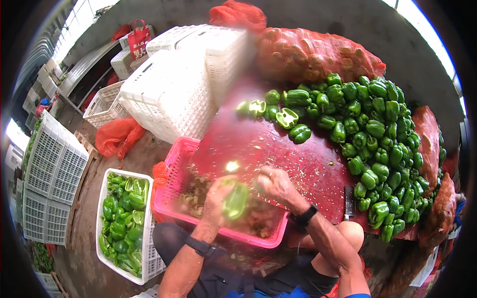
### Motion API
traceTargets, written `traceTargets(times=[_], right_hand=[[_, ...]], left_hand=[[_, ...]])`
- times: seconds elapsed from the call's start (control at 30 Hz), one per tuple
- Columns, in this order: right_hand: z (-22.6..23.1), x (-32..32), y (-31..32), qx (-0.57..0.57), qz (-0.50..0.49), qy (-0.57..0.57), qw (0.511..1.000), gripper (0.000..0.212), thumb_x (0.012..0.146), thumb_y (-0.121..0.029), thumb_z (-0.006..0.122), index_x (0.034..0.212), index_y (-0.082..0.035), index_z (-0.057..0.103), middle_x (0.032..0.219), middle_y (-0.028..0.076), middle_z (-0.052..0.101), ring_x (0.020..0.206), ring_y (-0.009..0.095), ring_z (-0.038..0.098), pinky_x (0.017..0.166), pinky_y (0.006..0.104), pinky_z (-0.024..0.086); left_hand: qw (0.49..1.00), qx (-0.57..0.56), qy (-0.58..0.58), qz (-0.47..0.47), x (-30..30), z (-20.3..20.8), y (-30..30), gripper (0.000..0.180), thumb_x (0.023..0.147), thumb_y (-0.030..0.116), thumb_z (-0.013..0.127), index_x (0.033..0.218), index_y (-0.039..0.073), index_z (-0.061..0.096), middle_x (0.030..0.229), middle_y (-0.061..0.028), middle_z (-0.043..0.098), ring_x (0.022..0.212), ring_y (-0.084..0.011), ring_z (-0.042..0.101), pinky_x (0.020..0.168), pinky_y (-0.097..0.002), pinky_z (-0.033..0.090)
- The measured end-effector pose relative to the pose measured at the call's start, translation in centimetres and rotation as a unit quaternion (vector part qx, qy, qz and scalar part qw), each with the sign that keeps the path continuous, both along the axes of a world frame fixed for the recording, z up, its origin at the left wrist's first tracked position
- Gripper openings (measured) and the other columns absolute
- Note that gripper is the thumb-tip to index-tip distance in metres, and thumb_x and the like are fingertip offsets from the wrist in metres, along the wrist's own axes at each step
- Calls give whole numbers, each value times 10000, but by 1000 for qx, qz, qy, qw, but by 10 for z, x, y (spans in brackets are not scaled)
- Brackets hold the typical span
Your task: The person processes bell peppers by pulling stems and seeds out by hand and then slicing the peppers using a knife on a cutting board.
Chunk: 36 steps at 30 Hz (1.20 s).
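Note:
My left hand [217,198] grips a green bell pepper [236,200] over the pink basket [171,159]. Close by on the right, my right hand [278,186] is closed, and whatever its fingers hold is hidden and blurred. Pale brownish pepper cores and scraps [194,197] lie in the basket under both hands. On the red tabletop [231,136] in front are pale seeds, and a cut pepper half [286,118] sits at the far side with its inside showing. A large heap of whole green peppers [375,129] covers the table's right side.
A white crate [103,223] of cut green peppers stands on the floor at left. White crates [169,94] are stacked behind the basket. A filled red mesh sack [318,54] lies at the back. A cleaver-like knife [349,201] rests at the table's near edge.

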State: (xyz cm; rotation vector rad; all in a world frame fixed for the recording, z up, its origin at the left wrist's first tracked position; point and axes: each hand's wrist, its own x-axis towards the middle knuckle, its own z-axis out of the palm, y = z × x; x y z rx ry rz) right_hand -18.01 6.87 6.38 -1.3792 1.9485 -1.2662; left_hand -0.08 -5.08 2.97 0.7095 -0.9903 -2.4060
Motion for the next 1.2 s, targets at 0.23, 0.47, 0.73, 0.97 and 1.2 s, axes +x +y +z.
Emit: traceTargets(times=[0.23, 0.47, 0.73, 0.97, 1.2], right_hand=[[21, 58, -3, 70, 44, -182, 980, 440, 958, -225, 569, 1331, 8, 549, 1209, 189, 658, 1141, 242, 624, 979, 366, 489], [12, 29, -15, 23, -20, -75, 997, 586, 838, -119, 711, 1366, 15, 495, 1164, 178, 673, 1025, 210, 669, 865, 321, 552], [-85, -23, -29, 110, -86, 307, 942, 590, 783, -318, 742, 1202, 41, 533, 916, 201, 653, 829, 368, 644, 714, 460, 524], [-23, 58, -92, -9, 186, 142, 972, 662, 867, -341, 764, 1349, 31, 507, 1132, 239, 663, 1016, 313, 685, 851, 388, 564], [-18, 17, -130, -43, 187, 81, 978, 323, 886, -136, 700, 1153, 23, 612, 970, 184, 669, 854, 252, 676, 725, 367, 537]], left_hand=[[997, -9, 0, 74, -10, 0, 13, 356, 1051, 205, 420, 1337, 15, 514, 1146, -81, 648, 1005, -150, 634, 897, -271, 510], [950, -306, -63, 23, -27, -26, 12, 350, 1008, 123, 484, 1289, -65, 573, 1201, -126, 675, 1066, -170, 635, 913, -284, 494], [986, -126, -89, -68, 3, -54, -12, 447, 980, 205, 591, 1368, 19, 472, 1217, -105, 621, 1053, -202, 618, 825, -311, 570], [981, -92, -96, 140, 19, -10, -49, 634, 873, 210, 773, 1383, -47, 499, 1210, -162, 632, 1114, -200, 601, 955, -290, 497], [852, -364, -246, 284, 162, 28, -158, 269, 830, 236, 699, 1062, 109, 649, 993, -67, 673, 959, -240, 660, 889, -391, 548]])
